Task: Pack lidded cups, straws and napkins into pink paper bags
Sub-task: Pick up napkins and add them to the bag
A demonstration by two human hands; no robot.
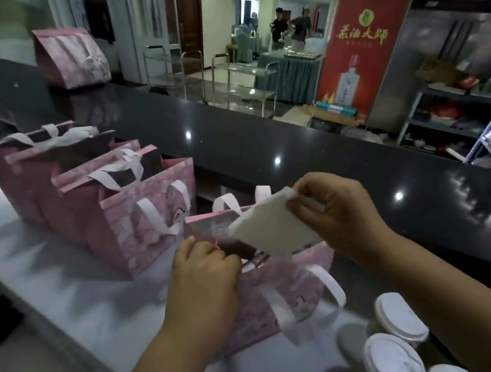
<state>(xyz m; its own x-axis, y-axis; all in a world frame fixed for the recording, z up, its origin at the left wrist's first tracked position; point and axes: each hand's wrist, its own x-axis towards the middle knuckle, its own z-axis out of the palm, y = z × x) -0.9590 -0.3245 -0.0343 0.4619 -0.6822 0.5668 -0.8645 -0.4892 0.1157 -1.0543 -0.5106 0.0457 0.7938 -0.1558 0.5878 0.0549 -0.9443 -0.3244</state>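
Note:
An open pink paper bag [265, 298] with white ribbon handles stands on the white counter right in front of me. My left hand [204, 271] grips its near left rim. My right hand [331, 207] pinches a white folded napkin [271, 223] by its upper corner, holding it over the bag's mouth. The napkin hides most of the bag's inside. Three white-lidded cups [400, 317] stand at the lower right, beside the bag. No straw can be made out.
A row of several pink bags [146, 220] stands to the left on the white counter [59, 279]. A raised black ledge [295, 145] runs behind, with one more pink bag [69, 57] far back. People, carts and shelves lie beyond it.

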